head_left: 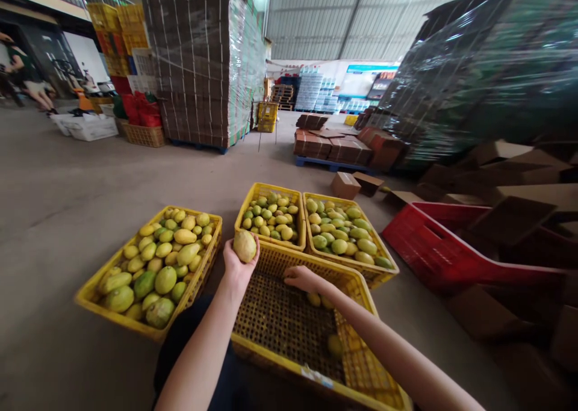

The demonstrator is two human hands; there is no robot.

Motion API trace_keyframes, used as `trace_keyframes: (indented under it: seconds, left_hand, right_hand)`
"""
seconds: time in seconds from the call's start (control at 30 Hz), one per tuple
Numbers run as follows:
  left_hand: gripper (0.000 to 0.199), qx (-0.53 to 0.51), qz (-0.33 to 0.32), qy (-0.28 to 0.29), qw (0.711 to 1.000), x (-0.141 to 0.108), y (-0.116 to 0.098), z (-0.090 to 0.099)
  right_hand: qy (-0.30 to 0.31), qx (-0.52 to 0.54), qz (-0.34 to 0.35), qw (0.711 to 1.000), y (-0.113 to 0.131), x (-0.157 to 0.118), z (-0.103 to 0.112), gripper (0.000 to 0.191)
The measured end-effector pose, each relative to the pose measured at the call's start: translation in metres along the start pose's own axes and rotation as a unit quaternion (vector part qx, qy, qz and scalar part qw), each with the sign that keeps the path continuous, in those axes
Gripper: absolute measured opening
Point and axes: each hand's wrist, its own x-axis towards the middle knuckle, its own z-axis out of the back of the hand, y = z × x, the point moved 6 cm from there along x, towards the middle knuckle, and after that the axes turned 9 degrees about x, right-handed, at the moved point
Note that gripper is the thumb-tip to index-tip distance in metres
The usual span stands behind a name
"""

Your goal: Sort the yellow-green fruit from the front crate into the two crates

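Observation:
My left hand (235, 268) is closed around a pale yellow, oval fruit that looks like a papaya (244, 246), held above the near crate's left rim. Over the inside of that yellow mesh crate (289, 315) hangs my right hand (303, 277), its fingers loosely bent and nothing visible in them. A few similar fruits lie in the crate: some below my right forearm (313, 299), another near the right wall (335, 345). Much of the perforated floor shows. Yellow-green fruits fill the left crate (85, 296), the far middle crate (244, 201) and the far right crate (389, 274).
A red crate (433, 248) with cardboard stands on the right beside loose cartons (519, 164). Flattened cardboard lies on a blue pallet (325, 163). Wrapped stacks (194, 62) rise behind, and a person (27, 74) is at the far left.

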Motion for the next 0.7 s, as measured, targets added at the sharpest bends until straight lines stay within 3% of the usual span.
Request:
trace_keyframes:
  seconds: [0.17,0.43,0.57,0.7]
  left_hand:
    - [0.022,0.028,-0.005,-0.008,1.000,-0.005,0.007,0.005]
    - [0.027,0.144,-0.010,-0.014,0.989,0.000,0.033,0.021]
    - [0.026,0.297,0.074,-0.044,0.951,0.016,0.068,0.063]
    - [0.021,0.487,0.218,-0.068,0.843,0.030,0.112,0.133]
  right_hand:
    - [0.147,-0.050,-0.002,0.988,-0.014,-0.035,-0.008,0.029]
    - [0.220,-0.108,-0.021,0.969,-0.012,-0.095,-0.003,0.050]
    - [0.229,-0.138,-0.042,0.963,-0.002,-0.124,-0.007,0.046]
    - [0.214,-0.133,-0.010,0.968,0.016,-0.147,-0.014,0.043]
